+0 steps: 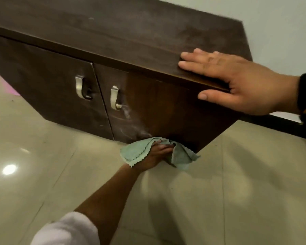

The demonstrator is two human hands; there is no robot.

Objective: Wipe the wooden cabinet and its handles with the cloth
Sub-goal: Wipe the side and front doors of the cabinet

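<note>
Glossy tiled floor (219,191), white wall (281,23)

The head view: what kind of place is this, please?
Probably a room in a home or office: a low wooden cabinet with metal handles stands on a glossy tiled floor against a plain white wall.

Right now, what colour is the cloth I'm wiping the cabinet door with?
Pale green, with scalloped edges; the cloth shows best in the head view, gripped in the left hand.
</note>
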